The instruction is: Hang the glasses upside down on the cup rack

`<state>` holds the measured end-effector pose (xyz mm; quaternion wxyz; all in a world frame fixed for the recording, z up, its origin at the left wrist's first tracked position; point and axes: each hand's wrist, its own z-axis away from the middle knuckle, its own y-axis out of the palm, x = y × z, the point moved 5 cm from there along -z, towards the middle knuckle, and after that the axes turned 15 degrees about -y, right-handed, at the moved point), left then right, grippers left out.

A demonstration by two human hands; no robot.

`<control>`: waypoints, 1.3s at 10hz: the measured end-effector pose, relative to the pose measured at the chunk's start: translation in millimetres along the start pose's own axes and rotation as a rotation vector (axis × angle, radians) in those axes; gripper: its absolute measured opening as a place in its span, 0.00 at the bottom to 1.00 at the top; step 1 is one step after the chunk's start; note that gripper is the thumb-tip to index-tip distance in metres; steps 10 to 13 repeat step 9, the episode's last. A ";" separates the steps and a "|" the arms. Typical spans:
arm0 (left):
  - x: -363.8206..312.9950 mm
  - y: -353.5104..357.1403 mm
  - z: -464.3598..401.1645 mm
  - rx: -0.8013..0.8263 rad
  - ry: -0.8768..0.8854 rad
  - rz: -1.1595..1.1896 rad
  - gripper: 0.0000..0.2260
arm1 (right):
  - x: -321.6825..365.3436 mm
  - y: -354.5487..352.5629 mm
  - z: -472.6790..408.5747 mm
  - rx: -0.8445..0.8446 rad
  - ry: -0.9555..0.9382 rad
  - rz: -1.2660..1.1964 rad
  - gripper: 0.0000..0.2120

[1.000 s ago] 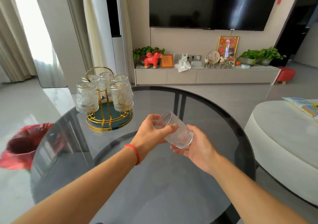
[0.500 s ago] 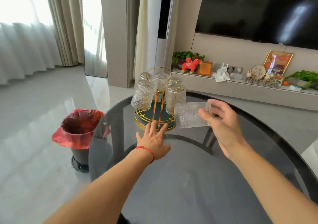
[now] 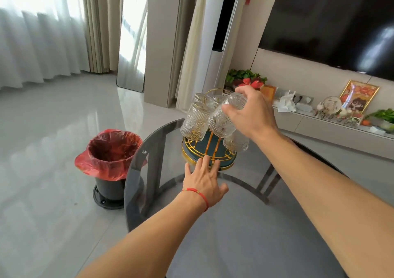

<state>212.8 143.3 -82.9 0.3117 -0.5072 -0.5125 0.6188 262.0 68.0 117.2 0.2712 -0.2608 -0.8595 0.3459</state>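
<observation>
A gold wire cup rack with a dark teal base stands on the round dark glass table. Several ribbed clear glasses hang upside down on it, one at the left and one at the lower right. My right hand grips another ribbed glass, tilted mouth-down at the front of the rack among the hung ones. My left hand, with a red string on the wrist, lies flat on the table, fingers spread, its fingertips touching the rack's base rim.
A black bin lined with a red bag stands on the floor left of the table. Behind the rack are a standing unit, curtains and a low TV cabinet with plants and ornaments. A large dark TV hangs on the wall.
My right hand has carried the glass up and left from beside the rack onto its front, tipping it mouth-down. My left hand slid forward to the rack's base. The view swung left.
</observation>
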 end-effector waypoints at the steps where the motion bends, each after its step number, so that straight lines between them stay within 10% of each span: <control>1: 2.4 -1.6 -0.2 -0.015 0.025 0.002 0.35 | -2.7 14.8 -3.9 0.062 0.007 0.045 0.30; 4: 14.6 -4.0 -1.7 0.031 0.070 0.069 0.38 | -16.3 57.3 3.6 0.275 -0.051 0.191 0.27; 13: 21.2 -12.2 5.1 -0.060 0.004 0.141 0.30 | -31.7 29.6 74.9 0.224 -0.189 0.081 0.33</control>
